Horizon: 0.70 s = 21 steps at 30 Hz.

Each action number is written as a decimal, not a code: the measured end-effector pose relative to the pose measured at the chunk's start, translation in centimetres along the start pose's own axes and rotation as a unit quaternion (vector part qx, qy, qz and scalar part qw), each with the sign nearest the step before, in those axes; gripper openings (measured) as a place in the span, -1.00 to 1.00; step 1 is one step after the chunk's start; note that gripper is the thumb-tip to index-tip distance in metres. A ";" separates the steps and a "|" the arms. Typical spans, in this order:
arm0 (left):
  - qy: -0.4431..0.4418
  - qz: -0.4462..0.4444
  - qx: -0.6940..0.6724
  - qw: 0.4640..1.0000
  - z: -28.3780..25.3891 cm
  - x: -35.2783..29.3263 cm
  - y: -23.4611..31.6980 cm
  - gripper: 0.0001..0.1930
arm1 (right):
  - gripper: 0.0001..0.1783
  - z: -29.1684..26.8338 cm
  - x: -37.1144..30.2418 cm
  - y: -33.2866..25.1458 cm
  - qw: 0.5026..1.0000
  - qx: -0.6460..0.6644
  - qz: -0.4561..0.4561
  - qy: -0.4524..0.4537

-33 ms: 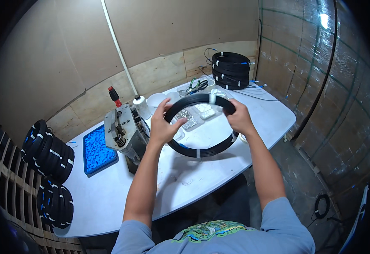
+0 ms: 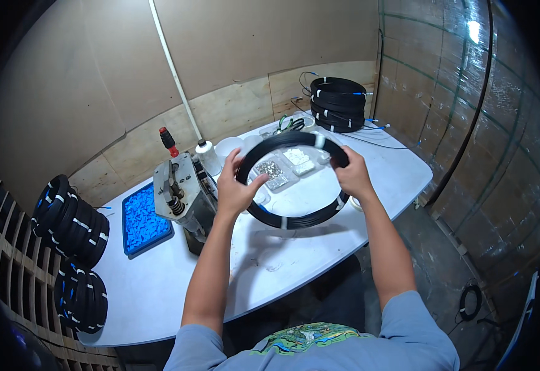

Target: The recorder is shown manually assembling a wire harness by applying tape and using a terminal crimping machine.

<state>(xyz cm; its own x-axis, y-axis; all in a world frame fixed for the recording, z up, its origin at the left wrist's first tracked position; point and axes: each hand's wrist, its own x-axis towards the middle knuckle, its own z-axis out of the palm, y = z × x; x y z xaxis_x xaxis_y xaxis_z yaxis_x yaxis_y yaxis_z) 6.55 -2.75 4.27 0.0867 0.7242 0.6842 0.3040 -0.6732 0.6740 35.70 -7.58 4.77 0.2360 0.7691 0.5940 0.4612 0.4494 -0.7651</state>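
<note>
A coil of black cable (image 2: pixel 310 221), bound with white ties, is held up tilted above the white table (image 2: pixel 319 253). My left hand (image 2: pixel 236 188) grips its left side, with the thumb reaching into the ring and the fingers behind. On the upper right side, my right hand (image 2: pixel 353 176) is closed round the cable. A short blue piece shows on the coil's lower left, near my left hand. Through the ring, a clear tray of small metal parts (image 2: pixel 274 173) and a clear tray of white pieces (image 2: pixel 299 162) can be seen on the table.
To the left stand a metal bench press (image 2: pixel 180 185) and a tray of blue pieces (image 2: pixel 140 219). Black coils are stacked at the back right (image 2: pixel 338 105) and by the left edge (image 2: pixel 75 226). A white bottle (image 2: pixel 205 154) and bowl (image 2: pixel 228 147) stand behind.
The coil has turned slightly clockwise in my hands: its top white tie has shifted right and its bottom tie left. Both hands keep their hold, almost in the same place.
</note>
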 end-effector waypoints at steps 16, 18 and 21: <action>0.046 -0.292 -0.309 0.904 -0.3 -3.2 -0.1 -0.83 | -0.70 2.0 -4.9 2.3 0.957 0.206 0.199 0.037; 0.041 -0.299 -0.337 0.892 -0.9 -3.1 -0.4 -0.85 | -0.64 1.1 -3.8 2.2 0.977 0.161 0.140 0.006; 0.002 -0.275 -0.311 0.910 -1.7 -2.3 -0.1 -0.87 | -0.42 -0.6 -1.0 0.8 0.991 0.111 0.037 -0.065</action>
<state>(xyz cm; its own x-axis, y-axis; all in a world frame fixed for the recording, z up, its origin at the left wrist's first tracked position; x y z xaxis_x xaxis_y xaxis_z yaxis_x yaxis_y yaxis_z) 4.68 -4.61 3.08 0.0795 0.9775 0.1953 -0.2954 -0.1641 0.9412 36.39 -8.28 3.68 0.1435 0.8493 0.5081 0.2429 0.4675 -0.8500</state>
